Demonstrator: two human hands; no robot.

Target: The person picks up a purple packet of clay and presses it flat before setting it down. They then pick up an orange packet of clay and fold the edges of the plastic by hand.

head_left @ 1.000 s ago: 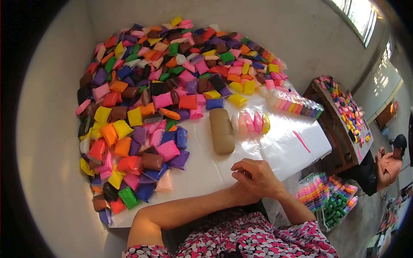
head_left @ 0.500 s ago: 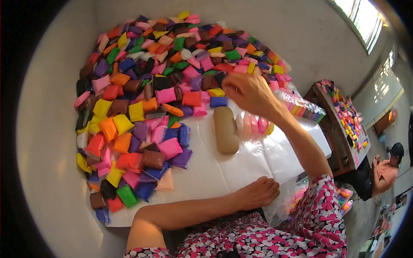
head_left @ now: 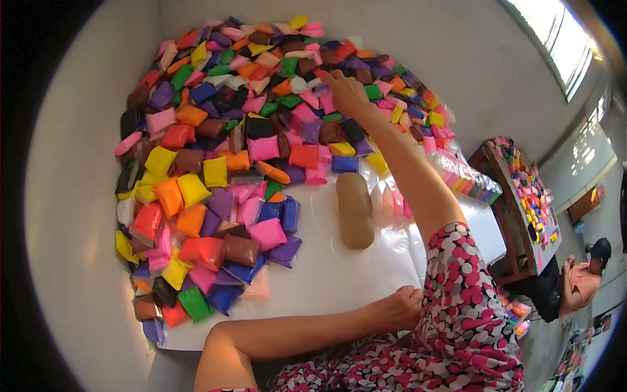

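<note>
My right hand (head_left: 346, 93) reaches into the far part of a big heap of small colored packets (head_left: 263, 148), its fingers stretched out over pink and white ones. What lies beneath the fingertips is partly hidden. My left hand (head_left: 406, 307) is closed in a fist at the near edge of the table; anything inside it is hidden, and my right sleeve partly covers it. Between the hands lies a tan, rounded cylinder (head_left: 356, 212) on the white sheet. Right beside it is a row of pale and pink packets (head_left: 390, 200) in clear plastic, partly behind my right forearm.
White sheeting (head_left: 320, 274) covers the table, with walls at the left and back. A clear-wrapped row of multicolored packets (head_left: 465, 175) lies at the right. Beyond stands a second table (head_left: 506, 212) bearing more packets, with a person in a cap (head_left: 581, 281) near it.
My right hand has moved away from me, from above the near edge of the heap to deeper among the packets. My left fist stays low, now partly behind my sleeve. The view has shifted slightly.
</note>
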